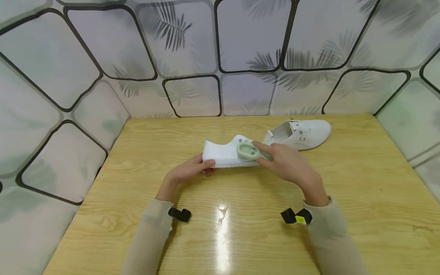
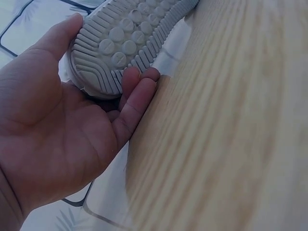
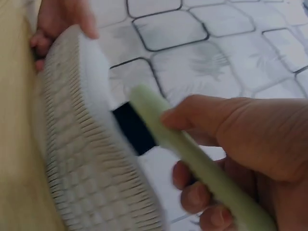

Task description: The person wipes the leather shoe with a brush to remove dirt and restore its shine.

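Note:
A white shoe (image 1: 221, 152) is tipped on its side over the table, its ridged, studded sole (image 2: 127, 41) facing the wearer. My left hand (image 1: 190, 169) grips it by the heel, thumb on one side and fingers under the other. In my right hand (image 1: 288, 162) is a pale green brush (image 1: 248, 151), held by the handle. Its dark bristles (image 3: 134, 129) are against the side of the white upper in the right wrist view. The toe of this shoe is hidden behind the right hand in the head view.
A second white shoe (image 1: 311, 134) sits upright behind the right hand, toe to the right. Under everything is a wood-grain table (image 1: 137, 236). Patterned walls (image 1: 254, 38) with dark outlines and leaf prints rise at the back and both sides.

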Motion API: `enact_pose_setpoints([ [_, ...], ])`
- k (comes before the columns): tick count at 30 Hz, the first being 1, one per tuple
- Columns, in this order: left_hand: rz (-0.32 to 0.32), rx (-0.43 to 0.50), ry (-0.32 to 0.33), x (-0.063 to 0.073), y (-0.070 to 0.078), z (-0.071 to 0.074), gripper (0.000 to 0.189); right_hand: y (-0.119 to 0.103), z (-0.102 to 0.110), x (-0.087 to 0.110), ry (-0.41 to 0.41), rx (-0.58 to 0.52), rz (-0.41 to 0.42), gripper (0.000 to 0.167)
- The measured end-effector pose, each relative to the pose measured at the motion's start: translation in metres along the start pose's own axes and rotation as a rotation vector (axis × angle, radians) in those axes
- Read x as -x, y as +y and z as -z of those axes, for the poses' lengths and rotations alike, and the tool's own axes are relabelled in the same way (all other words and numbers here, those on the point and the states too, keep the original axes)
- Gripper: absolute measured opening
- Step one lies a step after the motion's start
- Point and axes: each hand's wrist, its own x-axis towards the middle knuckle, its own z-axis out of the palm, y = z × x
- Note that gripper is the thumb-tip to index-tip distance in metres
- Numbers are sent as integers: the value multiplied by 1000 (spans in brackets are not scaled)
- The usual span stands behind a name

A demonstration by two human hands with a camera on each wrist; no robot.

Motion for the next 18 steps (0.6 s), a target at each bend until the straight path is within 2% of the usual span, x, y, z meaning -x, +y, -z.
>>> enact_pose_setpoints([
  [3, -8, 1, -7, 2, -1, 2, 37, -7, 5, 4, -15, 31, -25, 52],
  [5, -11, 8, -7, 1, -1, 1, 37, -8, 7, 7, 17, 63, -64, 52],
  [8, -5, 11, 14, 3, 0, 0, 36, -10, 5, 4, 62, 79, -58, 52],
  [12, -6, 10, 14, 4, 1, 0, 36, -10, 1, -1, -12, -8, -16, 52],
  [14, -8, 8, 5, 4, 1, 0, 38, -7, 4, 1, -36, -27, -34, 52],
  [18, 2, 5, 2, 3, 2, 0, 39, 0, 7, 5, 29, -21, -90, 52],
])
